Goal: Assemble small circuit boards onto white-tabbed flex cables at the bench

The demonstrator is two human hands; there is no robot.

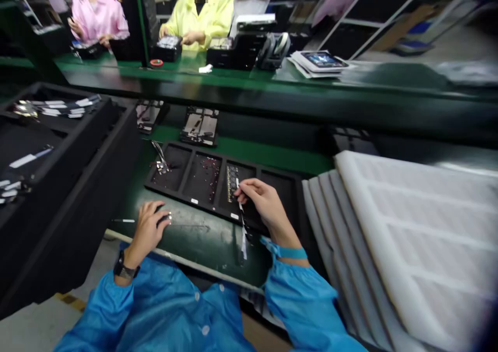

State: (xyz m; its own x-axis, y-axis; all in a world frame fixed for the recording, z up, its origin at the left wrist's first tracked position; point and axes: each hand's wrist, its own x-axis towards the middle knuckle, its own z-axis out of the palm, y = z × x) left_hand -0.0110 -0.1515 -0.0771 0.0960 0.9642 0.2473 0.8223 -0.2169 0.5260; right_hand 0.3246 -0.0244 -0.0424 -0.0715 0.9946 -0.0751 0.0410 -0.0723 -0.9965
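While the right hand [259, 199] pinched a narrow strip [244, 243], parts were left over

The strip hung toward the body; its upper end lay over the black tray [187, 167] beneath that hand. Left hand [150, 225], nearer the body, was curled at a small shiny piece [169, 216]; could not tell whether gripped. Judged unfinished: gold-edged components [229, 183] lay beside the right hand, small reddish parts [210, 173] left of it. Completed pieces could not be identified.

Thin strip [244, 244] in right hand [265, 201]
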